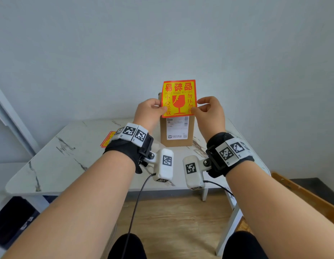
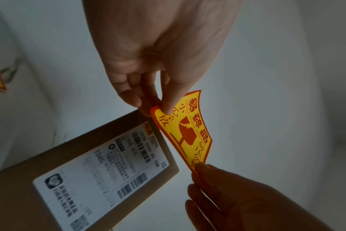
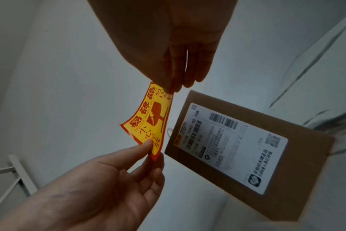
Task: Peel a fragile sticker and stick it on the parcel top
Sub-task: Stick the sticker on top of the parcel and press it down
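The left hand [image 1: 150,109] pinches the lower left corner of the fragile sticker [image 1: 179,99] between thumb and curled fingers, and the right hand [image 1: 209,109] pinches the lower right corner in the same way — both hands are closed only on the sticker's edges, probably so that as little of it as possible is touched. Held by its two lower corners, the sheet stands upright in the air with its printed face towards the person, and the wrist views show it bowing slightly between the grips. Whether its backing is already off cannot be told from these views. Just beyond the sticker, the parcel [image 1: 178,131] rests on the marbled surface [image 1: 69,146] near its far edge, a brown box carrying a white shipping label [image 1: 177,128]; the sticker hangs above its far end without touching it. Holding the sheet taut over the box reads as lining it up before it is laid down, so the sticking itself looks not yet done. To the left, partly hidden behind the left wrist, lies a small stack of more stickers [image 1: 107,141] — likely the supply this one belongs to.
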### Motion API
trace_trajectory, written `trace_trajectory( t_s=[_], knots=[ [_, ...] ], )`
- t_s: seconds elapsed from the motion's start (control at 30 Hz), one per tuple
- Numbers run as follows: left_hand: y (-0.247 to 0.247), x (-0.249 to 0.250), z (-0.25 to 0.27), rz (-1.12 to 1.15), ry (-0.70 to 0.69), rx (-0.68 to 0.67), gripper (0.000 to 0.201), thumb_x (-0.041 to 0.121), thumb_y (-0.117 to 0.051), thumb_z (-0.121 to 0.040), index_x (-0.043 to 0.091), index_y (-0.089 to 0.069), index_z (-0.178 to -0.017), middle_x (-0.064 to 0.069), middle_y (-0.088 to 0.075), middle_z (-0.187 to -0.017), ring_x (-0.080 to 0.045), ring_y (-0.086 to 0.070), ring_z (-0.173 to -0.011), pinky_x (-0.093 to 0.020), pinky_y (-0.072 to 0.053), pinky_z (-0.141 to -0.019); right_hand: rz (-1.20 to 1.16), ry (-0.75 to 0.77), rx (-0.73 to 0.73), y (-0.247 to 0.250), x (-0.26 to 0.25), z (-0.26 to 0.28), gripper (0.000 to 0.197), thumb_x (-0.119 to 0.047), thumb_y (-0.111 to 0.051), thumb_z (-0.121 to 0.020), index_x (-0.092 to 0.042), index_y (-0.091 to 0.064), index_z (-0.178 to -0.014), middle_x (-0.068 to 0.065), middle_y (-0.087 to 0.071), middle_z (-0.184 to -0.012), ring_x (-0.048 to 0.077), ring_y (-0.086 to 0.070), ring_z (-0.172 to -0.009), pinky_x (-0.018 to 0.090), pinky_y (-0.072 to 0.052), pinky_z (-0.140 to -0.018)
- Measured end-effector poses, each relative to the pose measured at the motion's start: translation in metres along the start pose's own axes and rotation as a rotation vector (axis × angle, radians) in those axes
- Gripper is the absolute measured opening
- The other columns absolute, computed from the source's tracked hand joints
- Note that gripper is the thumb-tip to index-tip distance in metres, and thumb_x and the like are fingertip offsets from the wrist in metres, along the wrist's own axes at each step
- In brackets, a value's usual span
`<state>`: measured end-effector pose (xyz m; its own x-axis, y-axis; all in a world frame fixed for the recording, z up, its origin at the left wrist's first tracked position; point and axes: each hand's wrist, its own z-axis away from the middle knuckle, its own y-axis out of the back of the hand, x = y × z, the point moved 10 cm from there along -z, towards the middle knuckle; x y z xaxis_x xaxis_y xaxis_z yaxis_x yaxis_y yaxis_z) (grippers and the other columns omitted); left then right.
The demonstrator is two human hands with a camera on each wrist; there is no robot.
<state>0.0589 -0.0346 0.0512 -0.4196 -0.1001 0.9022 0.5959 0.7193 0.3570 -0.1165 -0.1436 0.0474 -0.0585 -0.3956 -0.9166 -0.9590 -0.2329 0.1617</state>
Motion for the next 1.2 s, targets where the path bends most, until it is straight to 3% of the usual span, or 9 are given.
trace_trajectory(
  t_s=[0.17, 0.3, 0.37, 0.57, 0.7, 0.87, 1.07, 1.2],
  knots=[
    [0.007, 0.019, -0.022, -0.022, -0.033, 0.07, 0.027, 0.018, -0.063, -0.089, 0.007, -0.067, -0.113, -0.008, -0.07, -0.1, -0.018, -0.062, -0.083, -0.029, -0.052, -0.083, 0.018, 0.056, -0.006, -0.002, -0.016, -0.025, 0.019, -0.011, -0.059, -0.087, -0.021, -0.051, -0.101, -0.005, -0.059, -0.071, 0.005, -0.057, -0.063, 0.02, -0.04, -0.056],
    [0.008, 0.021, -0.041, -0.046, 0.03, 0.082, 0.054, 0.025, -0.068, -0.085, 0.012, -0.049, -0.133, -0.01, -0.066, -0.119, -0.022, -0.066, -0.1, -0.038, -0.05, -0.098, 0.045, 0.07, 0.018, -0.004, -0.021, -0.045, 0.019, -0.011, -0.059, -0.086, -0.023, -0.051, -0.099, -0.001, -0.061, -0.076, 0.012, -0.058, -0.065, 0.026, -0.047, -0.059],
    [0.009, 0.018, -0.05, -0.063, 0.067, 0.092, 0.063, 0.028, -0.071, -0.081, 0.012, -0.043, -0.136, -0.011, -0.064, -0.123, -0.024, -0.065, -0.107, -0.041, -0.048, -0.101, 0.058, 0.064, 0.019, -0.006, -0.019, -0.054, 0.019, -0.013, -0.061, -0.086, -0.022, -0.053, -0.1, 0.0, -0.062, -0.079, 0.013, -0.058, -0.067, 0.024, -0.045, -0.058],
    [0.009, 0.007, -0.064, -0.056, 0.116, 0.139, 0.059, 0.025, -0.074, -0.079, 0.009, -0.049, -0.13, -0.011, -0.061, -0.123, -0.026, -0.064, -0.107, -0.039, -0.05, -0.098, 0.093, 0.044, -0.02, -0.02, -0.009, -0.068, 0.022, -0.019, -0.066, -0.084, -0.018, -0.055, -0.104, -0.004, -0.06, -0.078, 0.012, -0.06, -0.071, 0.03, -0.049, -0.063],
    [0.008, 0.002, -0.068, -0.029, 0.134, 0.145, 0.059, 0.019, -0.072, -0.076, 0.007, -0.051, -0.129, -0.011, -0.064, -0.115, -0.025, -0.065, -0.1, -0.038, -0.053, -0.094, 0.145, 0.063, -0.031, -0.025, -0.007, -0.071, 0.024, -0.015, -0.065, -0.083, -0.016, -0.056, -0.105, -0.009, -0.057, -0.071, 0.014, -0.062, -0.075, 0.025, -0.048, -0.063],
    [0.005, 0.002, -0.066, -0.076, 0.136, 0.146, 0.059, 0.021, -0.072, -0.073, 0.01, -0.051, -0.127, -0.011, -0.065, -0.117, -0.027, -0.066, -0.104, -0.039, -0.052, -0.095, 0.244, 0.104, -0.031, -0.028, -0.008, -0.072, 0.021, -0.014, -0.061, -0.084, -0.015, -0.057, -0.104, -0.008, -0.056, -0.072, 0.018, -0.062, -0.078, 0.034, -0.051, -0.071],
    [0.005, 0.003, -0.064, -0.16, 0.112, 0.173, 0.057, 0.02, -0.07, -0.079, 0.009, -0.049, -0.131, -0.008, -0.057, -0.13, -0.024, -0.056, -0.118, -0.026, -0.041, -0.086, 0.295, 0.137, -0.034, -0.029, -0.009, -0.072, 0.021, -0.01, -0.059, -0.083, -0.013, -0.057, -0.103, -0.01, -0.052, -0.069, 0.019, -0.057, -0.075, 0.032, -0.047, -0.067],
    [0.006, 0.005, -0.061, -0.184, 0.1, 0.189, 0.056, 0.02, -0.069, -0.08, 0.009, -0.049, -0.131, -0.008, -0.058, -0.129, -0.024, -0.058, -0.115, -0.025, -0.039, -0.08, 0.311, 0.135, -0.041, -0.029, -0.01, -0.071, 0.023, -0.009, -0.059, -0.082, -0.013, -0.056, -0.104, -0.007, -0.054, -0.073, 0.02, -0.058, -0.077, 0.034, -0.048, -0.07]
  ],
)
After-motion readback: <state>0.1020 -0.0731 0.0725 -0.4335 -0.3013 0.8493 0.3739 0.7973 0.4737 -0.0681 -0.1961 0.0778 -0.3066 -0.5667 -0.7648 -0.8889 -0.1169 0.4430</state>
